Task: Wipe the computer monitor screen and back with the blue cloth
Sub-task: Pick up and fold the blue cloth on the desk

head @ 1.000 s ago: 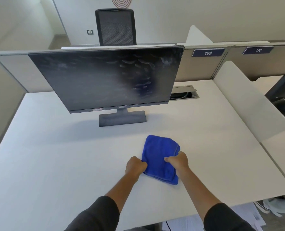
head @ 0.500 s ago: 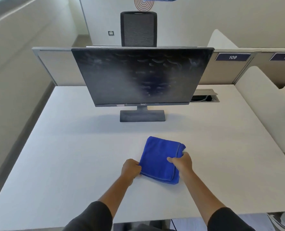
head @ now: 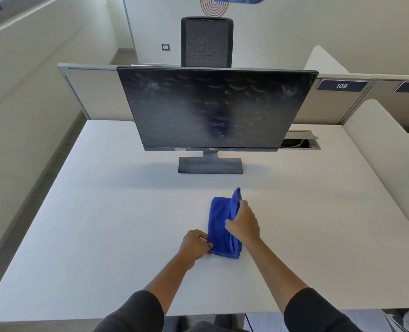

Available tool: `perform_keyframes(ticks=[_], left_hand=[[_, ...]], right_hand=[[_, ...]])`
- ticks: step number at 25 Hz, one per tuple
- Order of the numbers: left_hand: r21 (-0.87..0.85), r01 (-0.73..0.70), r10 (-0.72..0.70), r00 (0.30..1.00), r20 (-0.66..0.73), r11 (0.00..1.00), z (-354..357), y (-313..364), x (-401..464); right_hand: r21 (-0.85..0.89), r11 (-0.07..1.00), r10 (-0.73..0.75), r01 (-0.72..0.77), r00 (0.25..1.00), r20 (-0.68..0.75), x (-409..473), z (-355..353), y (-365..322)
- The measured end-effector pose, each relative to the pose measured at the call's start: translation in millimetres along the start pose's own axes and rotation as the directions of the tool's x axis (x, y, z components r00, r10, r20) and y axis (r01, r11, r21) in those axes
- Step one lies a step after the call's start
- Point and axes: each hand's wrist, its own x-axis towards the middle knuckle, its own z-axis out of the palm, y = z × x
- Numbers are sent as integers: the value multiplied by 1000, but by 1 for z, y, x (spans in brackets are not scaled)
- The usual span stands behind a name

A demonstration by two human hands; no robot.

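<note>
A black computer monitor (head: 213, 109) stands on its flat base (head: 210, 165) at the back of the white desk (head: 102, 224), its dark screen covered in smudges. In front of it lies the folded blue cloth (head: 220, 226). My left hand (head: 193, 245) pinches the cloth's near left corner. My right hand (head: 243, 224) grips the cloth's right edge and has that side raised and folded toward the left. The back of the monitor is hidden.
A cable hatch (head: 299, 141) sits open in the desk right of the monitor. A low partition (head: 93, 92) runs behind the desk, with a black mesh chair (head: 207, 41) beyond it. A white divider (head: 378, 144) bounds the right side.
The view has swung so the monitor sits centred. My right hand lifted the cloth's right side and folded it leftward, making the cloth narrower; my left hand kept its corner.
</note>
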Motion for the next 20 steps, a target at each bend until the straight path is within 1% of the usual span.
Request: perform_keyframes(ticks=[3, 7, 9, 11, 13, 14, 16, 17, 18, 19, 20], left_hand=[[-4, 15, -15, 999, 29, 1000, -2, -2, -2], [-15, 23, -22, 996, 88, 1000, -7, -3, -6], [-11, 28, -27, 993, 111, 1000, -10, -3, -8], [-39, 53, -48, 992, 113, 998, -12, -3, -9], [-97, 85, -76, 993, 89, 992, -12, -4, -11], [-128, 95, -85, 993, 79, 987, -11, -4, -12], [-168, 93, -81, 994, 73, 981, -10, -5, -11], [-174, 85, -73, 995, 73, 981, -9, -5, -11], [-171, 75, -64, 995, 71, 982, -7, -4, -11], [-160, 64, -54, 996, 65, 985, -6, -3, -11], [-144, 49, -41, 998, 54, 988, -3, -2, -11]], right_hand=[[-88, 996, -7, 14, 997, 82, -5, 17, -18], [-176, 981, -57, 88, 984, 171, -11, 35, -29], [-191, 975, -75, 112, 978, 195, -13, 41, -30], [-169, 977, -99, 134, 975, 201, -13, 44, -29], [-45, 985, -157, 167, 973, 166, -13, 43, -25], [33, 984, -177, 174, 978, 113, -13, 42, -21], [136, 980, -142, 146, 989, -39, -12, 35, -12], [153, 981, -107, 122, 989, -102, -13, 30, -8], [153, 983, -81, 102, 987, -136, -13, 26, -5], [125, 988, -77, 95, 987, -139, -14, 24, -2], [58, 993, -97, 105, 988, -119, -14, 24, 1]])
